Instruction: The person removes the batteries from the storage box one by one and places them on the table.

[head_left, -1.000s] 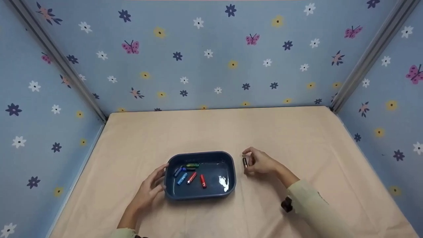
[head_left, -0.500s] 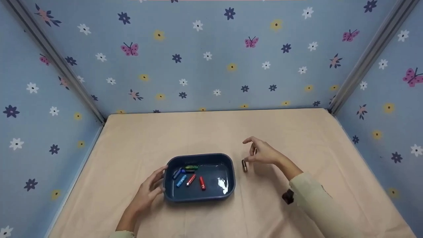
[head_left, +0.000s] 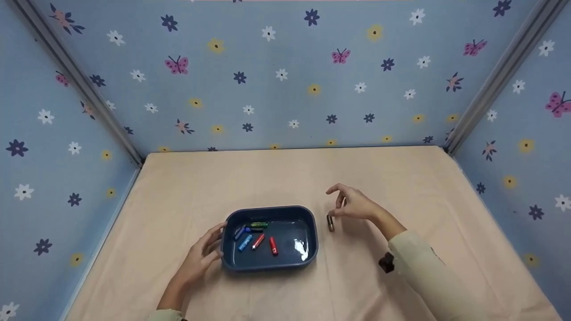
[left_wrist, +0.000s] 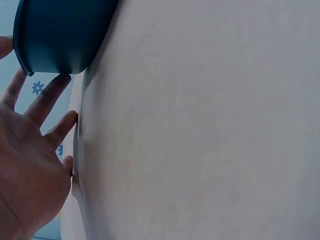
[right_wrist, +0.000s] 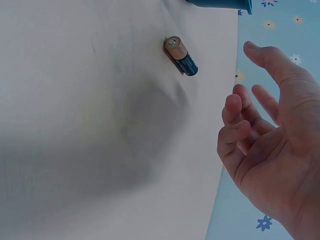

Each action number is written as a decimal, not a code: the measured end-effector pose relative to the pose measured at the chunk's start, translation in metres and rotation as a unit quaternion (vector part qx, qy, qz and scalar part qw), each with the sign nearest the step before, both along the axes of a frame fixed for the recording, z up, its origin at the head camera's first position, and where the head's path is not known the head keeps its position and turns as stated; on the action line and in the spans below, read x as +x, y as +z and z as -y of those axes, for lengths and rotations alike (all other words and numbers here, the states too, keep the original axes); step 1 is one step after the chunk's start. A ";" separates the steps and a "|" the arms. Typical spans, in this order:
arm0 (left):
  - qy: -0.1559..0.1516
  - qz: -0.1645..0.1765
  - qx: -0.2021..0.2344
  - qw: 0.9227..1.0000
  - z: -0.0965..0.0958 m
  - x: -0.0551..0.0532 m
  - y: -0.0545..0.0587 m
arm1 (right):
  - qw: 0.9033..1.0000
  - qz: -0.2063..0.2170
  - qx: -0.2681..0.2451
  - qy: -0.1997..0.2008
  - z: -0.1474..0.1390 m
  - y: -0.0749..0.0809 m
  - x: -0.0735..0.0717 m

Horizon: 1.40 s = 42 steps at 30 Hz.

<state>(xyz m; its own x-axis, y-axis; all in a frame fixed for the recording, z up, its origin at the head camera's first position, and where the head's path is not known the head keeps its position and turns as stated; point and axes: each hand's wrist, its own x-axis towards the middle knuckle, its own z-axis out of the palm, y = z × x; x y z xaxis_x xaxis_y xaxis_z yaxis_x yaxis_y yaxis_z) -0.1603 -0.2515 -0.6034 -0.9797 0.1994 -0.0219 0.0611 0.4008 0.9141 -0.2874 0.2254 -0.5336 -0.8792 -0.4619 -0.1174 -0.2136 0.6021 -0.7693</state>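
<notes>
A copper-and-black battery (head_left: 330, 223) lies on the cloth just right of a dark blue tray (head_left: 267, 268). In the right wrist view the same battery (right_wrist: 180, 56) rests apart from the fingers. My right hand (head_left: 354, 206) hovers above it, fingers loosely bent around nothing. On the tray's left side, my left hand (head_left: 199, 255) touches the wall with spread fingertips. The left wrist view shows this hand (left_wrist: 35, 160) against the tray's outer wall (left_wrist: 65, 35). Inside the tray lie several small battery-like cylinders, among them a green one (head_left: 259, 224), a light blue one (head_left: 245, 243) and a red one (head_left: 273, 246).
A pale peach cloth (head_left: 200, 178) covers the table. Blue panels with flowers and butterflies (head_left: 285, 98) enclose the back and both sides, with grey metal posts (head_left: 486, 89) at the corners. A small dark object (head_left: 386, 262) sits at the right sleeve.
One second ago the right hand's fingers were at the battery. The hand has since risen away from it, leaving the battery lying on the cloth. My left hand stays at the tray.
</notes>
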 end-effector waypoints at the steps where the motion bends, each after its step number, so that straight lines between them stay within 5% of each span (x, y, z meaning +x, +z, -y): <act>1: 0.001 -0.001 0.000 1.000 0.000 0.000 0.000 | 1.000 0.001 -0.001 0.001 0.001 0.001 0.000; 42: -0.006 -0.005 -0.013 1.000 0.000 -0.001 0.000 | 0.992 -0.015 0.027 0.124 0.081 0.033 0.003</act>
